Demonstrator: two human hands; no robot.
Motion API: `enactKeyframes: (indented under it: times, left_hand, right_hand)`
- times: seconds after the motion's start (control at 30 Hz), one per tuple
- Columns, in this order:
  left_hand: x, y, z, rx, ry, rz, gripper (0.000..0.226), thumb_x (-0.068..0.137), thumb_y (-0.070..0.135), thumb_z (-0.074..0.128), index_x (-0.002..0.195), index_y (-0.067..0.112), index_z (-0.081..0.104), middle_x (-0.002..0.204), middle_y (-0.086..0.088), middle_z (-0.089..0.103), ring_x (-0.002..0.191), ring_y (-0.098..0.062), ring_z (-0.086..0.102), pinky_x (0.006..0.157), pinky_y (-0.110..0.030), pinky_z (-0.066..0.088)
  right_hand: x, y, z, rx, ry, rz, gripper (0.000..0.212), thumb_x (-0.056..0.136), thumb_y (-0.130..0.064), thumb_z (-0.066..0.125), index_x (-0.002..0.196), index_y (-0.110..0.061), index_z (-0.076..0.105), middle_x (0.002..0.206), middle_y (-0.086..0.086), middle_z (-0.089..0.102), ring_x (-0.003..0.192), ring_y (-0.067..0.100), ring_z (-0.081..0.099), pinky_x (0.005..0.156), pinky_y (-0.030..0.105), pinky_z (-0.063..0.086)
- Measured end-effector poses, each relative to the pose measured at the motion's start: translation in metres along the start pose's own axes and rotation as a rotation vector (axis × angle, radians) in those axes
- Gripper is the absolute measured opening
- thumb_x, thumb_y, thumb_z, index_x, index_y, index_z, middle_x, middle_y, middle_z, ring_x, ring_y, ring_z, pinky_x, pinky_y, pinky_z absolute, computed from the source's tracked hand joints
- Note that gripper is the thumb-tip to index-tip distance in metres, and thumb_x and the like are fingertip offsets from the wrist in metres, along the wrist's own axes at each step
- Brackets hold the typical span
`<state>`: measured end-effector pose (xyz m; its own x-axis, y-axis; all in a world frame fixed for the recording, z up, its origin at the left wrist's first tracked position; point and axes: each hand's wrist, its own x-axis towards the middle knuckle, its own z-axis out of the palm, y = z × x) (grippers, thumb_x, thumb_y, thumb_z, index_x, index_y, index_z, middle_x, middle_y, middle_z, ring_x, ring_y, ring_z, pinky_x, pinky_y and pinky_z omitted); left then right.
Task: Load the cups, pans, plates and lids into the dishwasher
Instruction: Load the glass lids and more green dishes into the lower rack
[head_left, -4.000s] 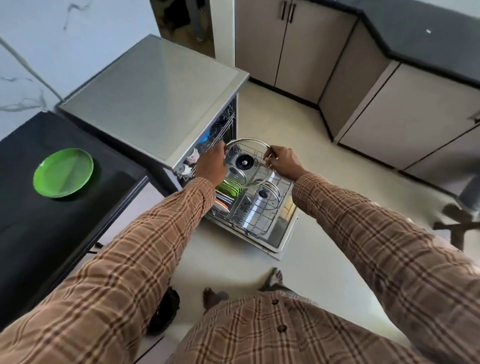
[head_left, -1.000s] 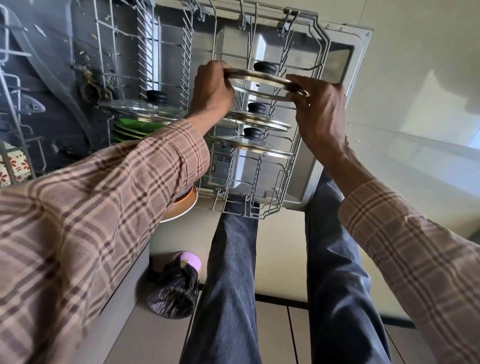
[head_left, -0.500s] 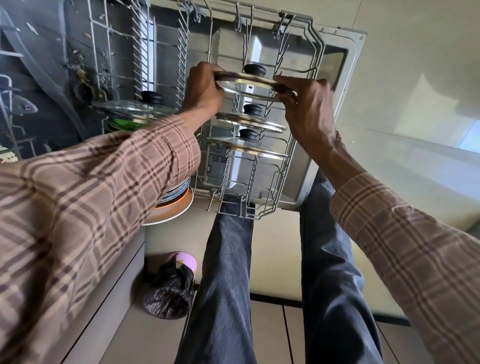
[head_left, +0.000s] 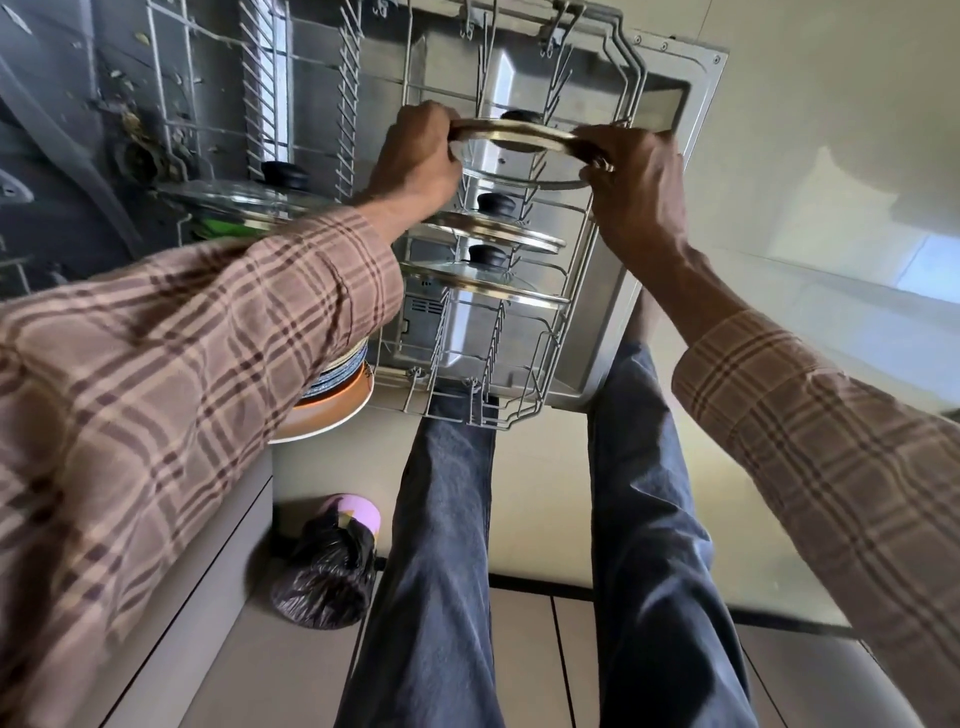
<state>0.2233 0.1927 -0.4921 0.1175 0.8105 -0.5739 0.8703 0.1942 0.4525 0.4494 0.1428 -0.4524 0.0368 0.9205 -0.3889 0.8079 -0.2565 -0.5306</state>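
Because a glass lid (head_left: 511, 148) must stand on edge between the prongs, the left hand (head_left: 418, 150) and right hand (head_left: 634, 179) each clasp its rim from opposite sides, holding it over the lower rack (head_left: 576, 291) behind two racked lids (head_left: 493, 260).

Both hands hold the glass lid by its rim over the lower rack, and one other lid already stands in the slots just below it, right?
Not quite: the head view shows two lids already slotted there, not one. Left hand and right hand do hold the glass lid by its rim over the rack.
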Motion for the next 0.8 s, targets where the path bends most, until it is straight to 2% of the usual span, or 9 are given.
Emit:
enactKeyframes:
  times: [0.1,0.17,0.3,0.43,0.5,0.53,0.6,0.67,0.8]
  left_hand:
    - [-0.001,0.009,0.010,0.012,-0.106,-0.023,0.041,0.095,-0.004,0.060,0.132,0.014,0.065,0.128,-0.005,0.067,0.113,-0.019,0.064,0.097,-0.026,0.053]
    - [-0.003,0.012,0.014,0.050,-0.160,-0.049,0.044,0.093,-0.009,0.057,0.131,0.012,0.059,0.125,-0.006,0.065,0.111,-0.022,0.063,0.094,-0.034,0.055]
    - [-0.006,0.005,0.005,0.068,-0.199,-0.107,0.052,0.096,-0.007,0.050,0.144,0.008,0.037,0.120,-0.008,0.057,0.100,-0.022,0.058,0.067,-0.024,0.045]
    - [-0.014,0.002,-0.008,0.103,-0.239,-0.131,0.052,0.099,-0.003,0.047,0.147,0.012,0.036,0.103,-0.004,0.057,0.085,-0.023,0.059,0.055,-0.023,0.039]
    - [-0.021,0.003,-0.008,0.104,-0.268,-0.132,0.050,0.100,-0.002,0.045,0.147,0.013,0.037,0.095,-0.001,0.056,0.083,-0.024,0.062,0.053,-0.022,0.040]
    - [-0.026,0.003,-0.008,0.100,-0.272,-0.139,0.050,0.101,-0.001,0.044,0.148,0.012,0.036,0.094,-0.001,0.056,0.088,-0.027,0.065,0.055,-0.024,0.045]
    - [-0.036,0.006,-0.012,0.079,-0.264,-0.162,0.053,0.101,0.001,0.044,0.151,0.011,0.032,0.111,-0.013,0.063,0.103,-0.037,0.067,0.073,-0.039,0.058]
    - [-0.048,0.008,-0.017,0.063,-0.250,-0.156,0.058,0.101,0.004,0.044,0.156,0.014,0.028,0.127,-0.020,0.062,0.110,-0.042,0.066,0.087,-0.047,0.059]
    - [-0.067,0.016,-0.032,0.033,-0.228,-0.153,0.068,0.102,0.005,0.041,0.164,0.019,0.015,0.134,-0.018,0.061,0.110,-0.040,0.066,0.080,-0.043,0.056]
  right_hand:
    - [-0.015,0.011,0.001,0.013,-0.027,-0.006,0.024,0.097,-0.010,0.063,0.114,-0.020,0.077,0.104,-0.001,0.077,0.077,0.008,0.070,0.065,0.020,0.056]
    - [-0.021,0.015,0.009,0.008,-0.048,0.002,0.023,0.099,-0.012,0.062,0.116,-0.020,0.076,0.103,0.000,0.077,0.075,0.007,0.069,0.062,0.019,0.055]
    - [-0.013,0.009,0.022,-0.006,-0.045,0.012,0.027,0.100,-0.013,0.062,0.122,-0.023,0.074,0.106,-0.004,0.077,0.072,0.000,0.067,0.058,0.004,0.047]
    - [-0.008,0.003,0.024,-0.024,-0.038,0.081,0.028,0.099,-0.007,0.060,0.117,-0.023,0.075,0.099,-0.003,0.078,0.073,0.007,0.071,0.066,0.022,0.059]
    - [-0.011,0.002,0.024,-0.049,-0.075,0.086,0.027,0.096,-0.005,0.064,0.117,-0.020,0.075,0.101,0.000,0.078,0.074,0.007,0.071,0.069,0.023,0.060]
    - [-0.012,0.001,0.023,-0.057,-0.098,0.076,0.029,0.094,-0.005,0.067,0.120,-0.017,0.074,0.105,0.002,0.078,0.079,0.010,0.072,0.072,0.022,0.059]
    - [-0.017,-0.003,0.021,-0.103,-0.115,0.055,0.039,0.091,-0.004,0.071,0.129,-0.015,0.069,0.113,0.008,0.076,0.097,0.022,0.074,0.084,0.032,0.060]
    - [-0.023,-0.008,0.015,-0.144,-0.101,0.059,0.043,0.092,-0.002,0.067,0.133,-0.014,0.065,0.120,0.011,0.073,0.107,0.029,0.071,0.090,0.038,0.058]
    - [-0.032,-0.024,-0.008,-0.163,-0.082,0.083,0.045,0.092,0.003,0.050,0.131,-0.013,0.066,0.128,0.010,0.069,0.105,0.026,0.071,0.085,0.028,0.054]
